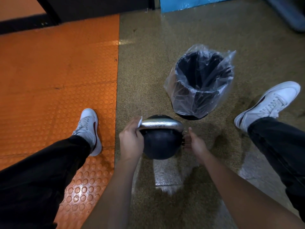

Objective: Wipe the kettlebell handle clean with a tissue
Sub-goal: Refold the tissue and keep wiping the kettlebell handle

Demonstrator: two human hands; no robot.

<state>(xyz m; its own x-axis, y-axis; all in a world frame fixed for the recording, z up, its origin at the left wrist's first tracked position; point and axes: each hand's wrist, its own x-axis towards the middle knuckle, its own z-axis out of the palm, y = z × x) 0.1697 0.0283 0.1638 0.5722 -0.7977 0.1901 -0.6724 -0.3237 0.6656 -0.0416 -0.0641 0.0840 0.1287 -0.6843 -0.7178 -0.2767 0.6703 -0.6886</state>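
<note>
Kettlebell (160,144) was the thing at the centre, though the biggest surfaces around it were the floors: a speckled tan floor (214,38) on which it stood, and beside that, to the person's left, an orange studded mat (57,71) whose edge ran straight up the frame. Next in size came the person's legs in dark trousers, the left leg (41,171) lying over the mat and the right leg (280,146) over the tan floor, each ending in a white shoe, the left shoe (90,129) and the right shoe (267,103) turned outward. A black bin (203,83) lined with a clear plastic bag (173,93) stood just beyond the kettlebell, near it but not touching as far as could be seen. The kettlebell itself was a black ball with a silvery handle (162,124) arching across its top, set between the two feet. The left hand (131,139) was curled round the left end of the handle, its fingers wrapped over the metal with a white tissue (140,121) pinched between fingers and handle, only a small corner of the paper showing. The right hand (195,143) sat at the right side of the ball, just under the other end of the handle, thumb raised and fingers loosely bent toward the black body; whether they actually touched it could not be told, and nothing was visibly held in it.
</note>
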